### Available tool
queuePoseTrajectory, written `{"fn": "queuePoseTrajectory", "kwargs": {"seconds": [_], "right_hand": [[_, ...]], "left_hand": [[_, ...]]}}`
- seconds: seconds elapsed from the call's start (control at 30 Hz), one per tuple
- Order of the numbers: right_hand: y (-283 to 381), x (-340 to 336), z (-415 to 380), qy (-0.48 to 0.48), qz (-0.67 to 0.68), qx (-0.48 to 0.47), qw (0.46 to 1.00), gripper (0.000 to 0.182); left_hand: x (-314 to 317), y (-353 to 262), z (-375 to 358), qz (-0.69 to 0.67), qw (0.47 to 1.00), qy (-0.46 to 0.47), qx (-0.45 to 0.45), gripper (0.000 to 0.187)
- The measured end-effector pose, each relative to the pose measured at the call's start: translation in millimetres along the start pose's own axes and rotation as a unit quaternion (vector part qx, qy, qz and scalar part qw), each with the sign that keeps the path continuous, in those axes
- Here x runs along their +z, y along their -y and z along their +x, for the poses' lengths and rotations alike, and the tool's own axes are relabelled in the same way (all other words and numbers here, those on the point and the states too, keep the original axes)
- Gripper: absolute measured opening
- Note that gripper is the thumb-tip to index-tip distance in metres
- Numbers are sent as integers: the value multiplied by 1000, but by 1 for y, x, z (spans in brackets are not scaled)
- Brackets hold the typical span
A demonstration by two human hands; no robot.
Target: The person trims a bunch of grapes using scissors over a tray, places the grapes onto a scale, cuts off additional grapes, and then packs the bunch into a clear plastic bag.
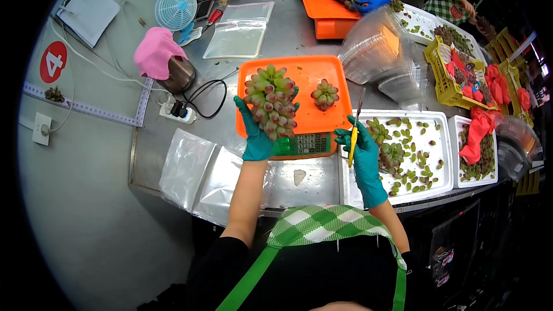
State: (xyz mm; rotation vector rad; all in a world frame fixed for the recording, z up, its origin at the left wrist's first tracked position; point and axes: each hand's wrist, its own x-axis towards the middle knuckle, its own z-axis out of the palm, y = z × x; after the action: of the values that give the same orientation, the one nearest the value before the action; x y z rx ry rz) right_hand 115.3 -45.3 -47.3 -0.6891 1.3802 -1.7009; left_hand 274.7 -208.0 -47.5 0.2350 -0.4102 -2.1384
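My left hand (257,136), in a green glove, is closed around a large succulent cluster (272,101) with plump green and reddish leaves. It is held above the orange tray (331,121) of a digital scale (310,145). On that tray, to the right of the cluster, sits a smaller succulent rosette (325,94). My right hand (363,148), gloved too, grips a pair of scissors (353,143) with yellow handles, blades pointing up. Beside it lies a white foam tray (442,170) with loose leaves (412,155) and several rosettes (391,156).
Clear plastic bags (187,161) lie at the front left, more bags (239,30) at the back. Stacked clear clamshells (377,49) stand right of the scale. A power strip (177,113) and black cable (208,86) are left. Across the table, a co-worker's blue-gloved hand (371,3) works over another scale (329,14).
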Motion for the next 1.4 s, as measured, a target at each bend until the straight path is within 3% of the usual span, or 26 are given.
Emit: {"fn": "queuePoseTrajectory", "kwargs": {"seconds": [0.03,0.13,0.27,0.3,0.5,0.6,0.67,0.77,0.87,0.93,0.97,1.23,1.4], "right_hand": [[-2,-5,-2,-7,1,6,1000,46],[-4,-15,-9,-26,11,35,999,46],[-5,-29,-15,-38,16,55,998,45],[-6,-31,-16,-41,17,51,998,44],[-1,-29,-14,8,0,63,998,50],[9,-21,-13,55,-76,54,994,51],[23,-11,-10,89,-104,42,990,51],[43,0,-8,140,-95,32,985,48],[63,-2,-1,212,-240,56,946,48],[66,-4,-3,191,-284,46,938,43],[74,-4,-4,189,-307,53,931,43],[66,-26,-12,158,-355,-27,921,40],[84,-35,-17,142,-465,-76,870,38]], "left_hand": [[6,-4,1,58,998,-36,10,83],[-8,-21,11,121,992,-1,-47,83],[2,-26,22,79,995,16,-60,80],[-3,-29,30,-120,969,145,-161,80],[-2,-40,34,-103,927,196,-303,76],[-32,-41,32,28,970,106,-215,71],[-48,-36,35,-61,959,108,-253,68],[-42,-29,34,-52,945,123,-298,70],[-19,-23,23,28,927,189,-321,72],[-19,-15,20,49,952,82,-292,72],[-17,-11,18,79,953,72,-284,72],[-10,-2,18,68,930,122,-340,67],[5,6,16,126,936,32,-327,64]]}}
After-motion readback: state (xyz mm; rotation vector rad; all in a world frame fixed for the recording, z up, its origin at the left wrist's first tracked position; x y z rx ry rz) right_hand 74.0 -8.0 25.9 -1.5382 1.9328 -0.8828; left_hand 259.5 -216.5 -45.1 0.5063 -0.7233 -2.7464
